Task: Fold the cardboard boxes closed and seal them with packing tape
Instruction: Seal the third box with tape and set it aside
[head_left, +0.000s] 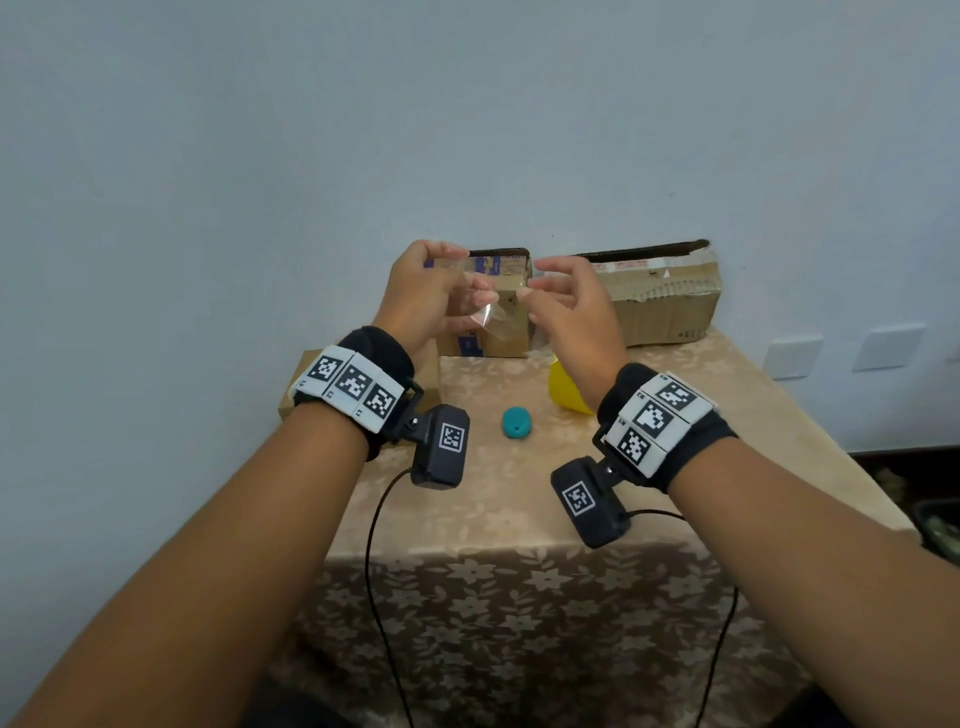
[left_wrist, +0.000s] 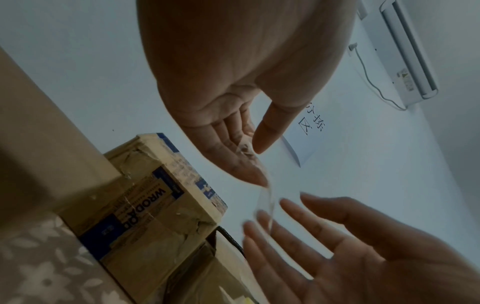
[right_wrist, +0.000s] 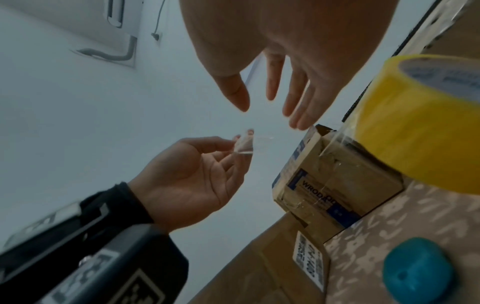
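My left hand is raised above the table and pinches a short strip of clear tape between thumb and fingertips. The strip hangs down from those fingers. Just right of it my right hand is held up with its fingers spread and holds nothing; in the right wrist view it stands a little apart from the strip. Behind the hands a small cardboard box with blue print stands on end, with old tape across its front. A yellow tape roll sits beside it.
A longer cardboard box leans on the wall at the back right. A flat box lies at the table's left edge, under my left wrist. A small teal object lies mid-table on the flowered cloth.
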